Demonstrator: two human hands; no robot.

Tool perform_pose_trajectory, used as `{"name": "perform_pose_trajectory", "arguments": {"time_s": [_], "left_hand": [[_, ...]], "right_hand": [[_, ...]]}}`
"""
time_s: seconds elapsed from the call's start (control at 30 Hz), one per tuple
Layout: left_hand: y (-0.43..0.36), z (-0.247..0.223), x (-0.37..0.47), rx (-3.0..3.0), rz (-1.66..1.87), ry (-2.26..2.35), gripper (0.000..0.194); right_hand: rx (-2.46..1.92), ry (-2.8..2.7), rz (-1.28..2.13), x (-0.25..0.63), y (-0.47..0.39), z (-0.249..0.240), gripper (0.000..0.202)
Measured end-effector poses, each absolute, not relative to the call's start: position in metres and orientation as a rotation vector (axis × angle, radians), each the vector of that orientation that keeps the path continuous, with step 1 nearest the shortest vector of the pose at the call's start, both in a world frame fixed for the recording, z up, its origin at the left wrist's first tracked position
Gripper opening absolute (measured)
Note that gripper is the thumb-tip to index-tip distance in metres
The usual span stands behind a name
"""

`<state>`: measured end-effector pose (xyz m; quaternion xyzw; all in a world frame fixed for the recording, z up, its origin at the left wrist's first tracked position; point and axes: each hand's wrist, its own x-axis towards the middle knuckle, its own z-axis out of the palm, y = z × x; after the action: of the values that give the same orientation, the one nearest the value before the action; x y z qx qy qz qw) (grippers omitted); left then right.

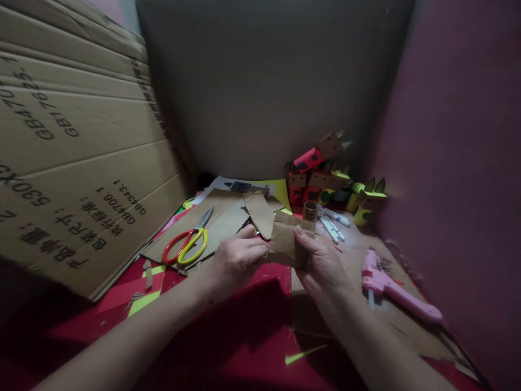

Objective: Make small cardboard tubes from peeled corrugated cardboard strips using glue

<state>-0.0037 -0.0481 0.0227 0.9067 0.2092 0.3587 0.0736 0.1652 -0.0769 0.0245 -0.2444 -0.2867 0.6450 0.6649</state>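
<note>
Head view: the card (pixel 285 239) is up in the air over the red surface (pixel 244 336), btwn the two hands and about mid-frame. R hand (pixel 321 260) has it: grip clamped on the card's R end, thumb flat on the near face, fingers behind & mostly hidden. Most of the card sticks out to the L of that grip, toward the L hand (pixel 242 258), so its longer axis seems to run roughly side to side, hand to hand. R hand is nearest, being on it; L is right at the card's L edge, fingers curled in. Can't tell if L grip is pinching that edge or just beside it; a bit of red shows by the fingertips, too small to ID.

Card looks plain tan/brown, boxy, approx square on the L part, w/ faint creases & a darker part toward the thumb, maybe a fold. No print visible on it. Beyond it: a tan strip (pixel 260 212) to the L, tube (pixel 311 210) just past its upper R corner. Scissors (pixel 201 231) lie L of L hand; glue gun (pixel 378 282) R of R hand.
</note>
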Motion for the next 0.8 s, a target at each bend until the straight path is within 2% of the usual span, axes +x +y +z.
{"name": "perform_pose_trajectory", "arguments": {"time_s": [0.1,0.23,0.4,0.53,0.63,0.8], "left_hand": [[-0.042,0.018,-0.01,2.938,1.373,0.568,0.021],[-0.038,0.015,-0.012,2.526,1.53,0.676,0.023],[-0.041,0.022,-0.006,1.669,1.413,0.771,0.017],[-0.041,0.021,-0.002,1.118,1.12,0.635,0.041],[-0.042,0.014,0.002,1.067,0.897,0.675,0.039],[-0.047,0.01,0.004,1.422,1.032,0.872,0.022]], "right_hand": [[-0.501,-0.935,1.344,0.17,-0.084,0.026,0.016],[-0.526,-1.193,1.321,0.179,-0.093,0.017,0.012],[-0.708,-1.392,1.161,0.184,-0.099,0.006,0.016],[-0.763,-1.509,1.03,0.182,-0.102,0.008,0.014],[-0.794,-1.614,1.054,0.176,-0.105,0.008,0.015],[-0.804,-1.533,1.126,0.165,-0.107,-0.001,0.013]]}}
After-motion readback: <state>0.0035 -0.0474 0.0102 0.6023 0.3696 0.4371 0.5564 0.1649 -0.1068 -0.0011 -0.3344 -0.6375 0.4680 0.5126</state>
